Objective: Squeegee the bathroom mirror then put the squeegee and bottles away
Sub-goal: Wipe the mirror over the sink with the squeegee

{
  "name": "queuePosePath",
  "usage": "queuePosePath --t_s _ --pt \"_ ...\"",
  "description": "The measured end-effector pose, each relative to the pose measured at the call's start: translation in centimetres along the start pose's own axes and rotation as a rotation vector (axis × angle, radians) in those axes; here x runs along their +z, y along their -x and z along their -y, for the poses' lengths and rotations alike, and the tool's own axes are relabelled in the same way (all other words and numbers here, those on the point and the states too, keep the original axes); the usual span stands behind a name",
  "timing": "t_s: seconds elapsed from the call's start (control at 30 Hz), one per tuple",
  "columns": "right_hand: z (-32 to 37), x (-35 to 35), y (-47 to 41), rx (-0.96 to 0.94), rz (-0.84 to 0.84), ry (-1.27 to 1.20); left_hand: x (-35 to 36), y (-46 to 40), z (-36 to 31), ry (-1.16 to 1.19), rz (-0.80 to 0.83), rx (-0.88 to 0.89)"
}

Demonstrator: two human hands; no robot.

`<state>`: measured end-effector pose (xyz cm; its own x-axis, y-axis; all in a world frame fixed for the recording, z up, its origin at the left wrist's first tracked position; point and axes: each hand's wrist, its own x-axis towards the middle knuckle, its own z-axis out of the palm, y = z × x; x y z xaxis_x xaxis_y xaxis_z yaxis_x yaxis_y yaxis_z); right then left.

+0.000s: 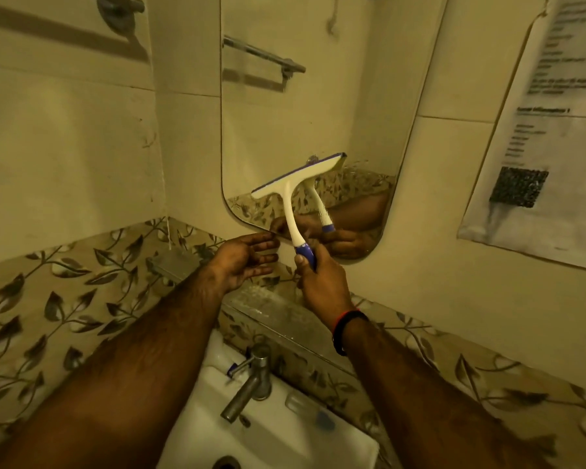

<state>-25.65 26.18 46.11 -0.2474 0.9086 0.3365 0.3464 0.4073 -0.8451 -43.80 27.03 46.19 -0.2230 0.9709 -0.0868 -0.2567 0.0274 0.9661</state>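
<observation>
A white squeegee [293, 194] with a blue grip and a blue blade edge stands tilted against the lower part of the bathroom mirror [312, 106]. My right hand [320, 282] is shut on its blue grip, just below the mirror's bottom edge. The blade slants up to the right across the glass, and its reflection shows behind it. My left hand [246, 262] hovers open to the left of the handle, fingers spread and pointing at it without touching. No bottles are in view.
A white sink [285, 424] with a metal tap [251, 384] lies below my arms. A narrow glass shelf [278, 319] runs under the mirror. A towel bar [119, 5] is at the upper left, a printed notice [542, 130] on the right wall.
</observation>
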Motion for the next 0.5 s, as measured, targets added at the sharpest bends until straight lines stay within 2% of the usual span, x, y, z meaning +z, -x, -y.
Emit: queuePosePath --t_s 0.5 --pt "-3.8 -6.2 4.7 0.031 0.032 0.199 3.0 1.1 0.9 0.066 -0.144 0.053"
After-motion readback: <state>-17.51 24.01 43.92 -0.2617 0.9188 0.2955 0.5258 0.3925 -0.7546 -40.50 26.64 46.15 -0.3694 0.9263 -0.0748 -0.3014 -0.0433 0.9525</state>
